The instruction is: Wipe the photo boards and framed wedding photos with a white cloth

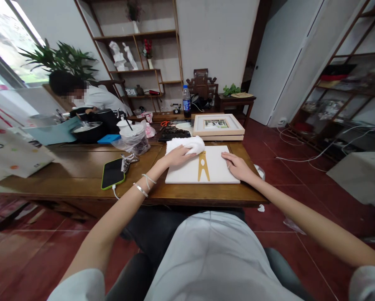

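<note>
Head view: the gold A-shaped piece [200, 169] lies flat on the white board [220, 171], to the right of the left hand [178, 156] and a little nearer the person's body; its long axis runs from far to near, its narrow end away from the body and its two legs spread toward the near edge, crosswise to the board, whose longer side runs left to right. The left hand is the nearer of the two; its grip is closed over a bunched white cloth [187, 141], which lies on the board's far left part; the cloth's right end reaches the narrow end of the gold piece, though whether it touches or overlaps it I cannot tell. The right hand [234, 165] rests at the board's right edge, its grip loose, fingers extended and pointing leftward, holding nothing that shows; a bare strip of board separates it from the gold piece. The board sits near the front edge of the table [137, 184]; beyond it stands a stack of picture frames [218, 133], and well to its left lies a phone [113, 173].
</note>
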{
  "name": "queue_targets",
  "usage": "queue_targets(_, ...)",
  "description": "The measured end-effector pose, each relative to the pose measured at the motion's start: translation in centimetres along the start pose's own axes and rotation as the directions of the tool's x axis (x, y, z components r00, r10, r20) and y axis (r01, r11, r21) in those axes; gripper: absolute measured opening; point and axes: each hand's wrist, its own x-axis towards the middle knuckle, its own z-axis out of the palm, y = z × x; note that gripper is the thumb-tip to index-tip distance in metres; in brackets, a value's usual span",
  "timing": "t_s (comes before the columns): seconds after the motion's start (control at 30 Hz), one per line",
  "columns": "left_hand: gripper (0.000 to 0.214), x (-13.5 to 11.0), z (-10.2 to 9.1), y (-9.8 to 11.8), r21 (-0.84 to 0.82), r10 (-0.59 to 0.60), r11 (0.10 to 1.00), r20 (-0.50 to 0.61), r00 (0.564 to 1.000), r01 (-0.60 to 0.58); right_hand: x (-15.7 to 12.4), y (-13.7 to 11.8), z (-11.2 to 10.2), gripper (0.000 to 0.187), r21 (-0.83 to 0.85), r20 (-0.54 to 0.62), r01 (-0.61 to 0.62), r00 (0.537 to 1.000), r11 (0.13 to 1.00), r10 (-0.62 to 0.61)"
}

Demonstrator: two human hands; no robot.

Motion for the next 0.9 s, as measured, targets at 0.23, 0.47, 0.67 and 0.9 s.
queue_targets(0.23,0.051,-2.9,-0.4,-1.9,0.048,-0.098,0.994,0.027,0.995,0.097,0.0,0.0,0.1,0.044,-0.007,-0.004,0.003,1.0,1.0,-0.003)
queue_targets(0.47,0.044,-9.0,-2.9,5.3,-0.019,0.099,0.995,0.237,0.966,-0.098,0.0,0.0,0.0,0.044,-0.026,0.001,0.02,1.0,0.999,-0.02)
queue_targets(0.67,0.04,-9.4,-4.0,7.0,0.015,0.035,0.999,0.312,0.949,-0.041,-0.1,-0.2,-0.1,0.043,-0.015,0.0,0.017,1.0,1.0,-0.017)
queue_targets(0.9,0.042,-3.4,-0.8,2.3,0.156,0.047,0.986,0.121,0.992,-0.066,-0.1,-0.1,0.0,0.044,0.012,-0.005,0.01,1.0,1.0,-0.009)
